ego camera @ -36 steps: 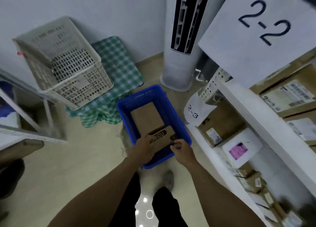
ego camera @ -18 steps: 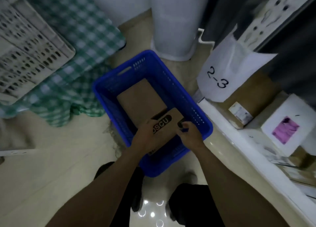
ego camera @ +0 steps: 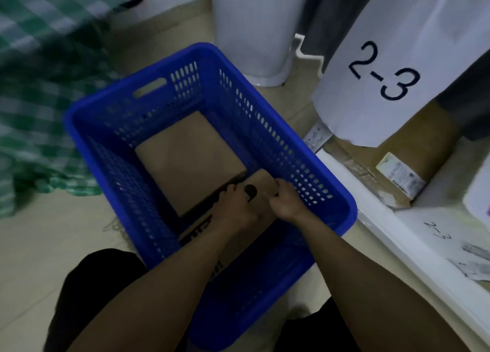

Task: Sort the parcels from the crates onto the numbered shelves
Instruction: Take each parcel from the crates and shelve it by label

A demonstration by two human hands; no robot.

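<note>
Green checked cloth [ego camera: 39, 60] lies rumpled on the floor at the upper left of the frame, and as far as I can judge it has no part in the sorting. Right of it, filling the middle, stands the blue crate [ego camera: 185, 86]. It sits on the floor just beside the shelf, I'd guess so that parcels can go across with little carrying. A plain cardboard parcel [ego camera: 188, 160] lies flat on the crate's bottom, toward the far side, and neither hand touches it. At its near edge is the printed parcel [ego camera: 262, 183], a brown box with black lettering that appears tipped up from the crate floor. Both hands are clamped on it, close together: the left hand [ego camera: 236, 205] curls its fingers over the upper edge, and the right hand [ego camera: 285, 200] grips the far corner just beside it. Holding it by one end reads to me as raising the box to lift it out or to find its label; I can see no label from here. Behind the crate, at top centre, is the base of a white column unit [ego camera: 252, 28]. At the right a paper sign [ego camera: 384, 70] marked 2-3 hangs over the white shelf [ego camera: 397, 232], where a labelled cardboard box [ego camera: 413, 150] already sits.
</note>
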